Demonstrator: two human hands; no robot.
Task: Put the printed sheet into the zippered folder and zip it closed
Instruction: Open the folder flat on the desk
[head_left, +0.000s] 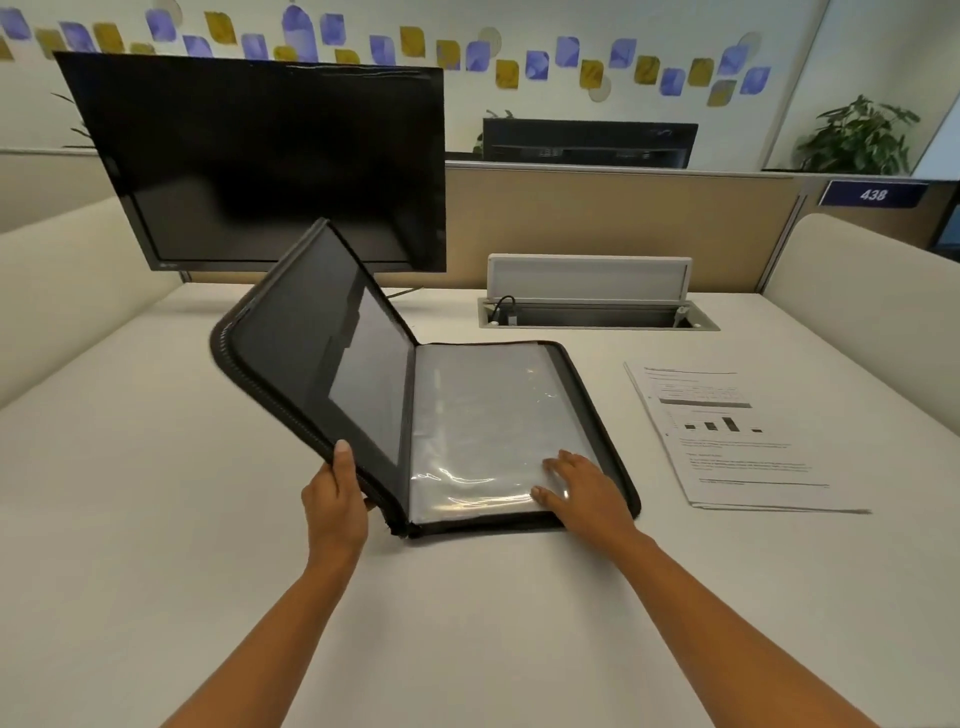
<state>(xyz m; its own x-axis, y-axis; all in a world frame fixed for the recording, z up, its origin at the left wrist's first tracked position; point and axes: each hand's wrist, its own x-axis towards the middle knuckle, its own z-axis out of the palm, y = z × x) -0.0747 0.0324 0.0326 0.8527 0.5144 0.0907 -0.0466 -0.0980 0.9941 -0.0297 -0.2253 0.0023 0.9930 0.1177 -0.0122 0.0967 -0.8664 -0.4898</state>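
Folder (493, 415) open – left hand (335, 499) grips cover.

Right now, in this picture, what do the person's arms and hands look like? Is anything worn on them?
The left hand and right hand are bare: no gloves, no visible rings. The left forearm and right forearm are bare too, with no sleeve, watch or bracelet in view.
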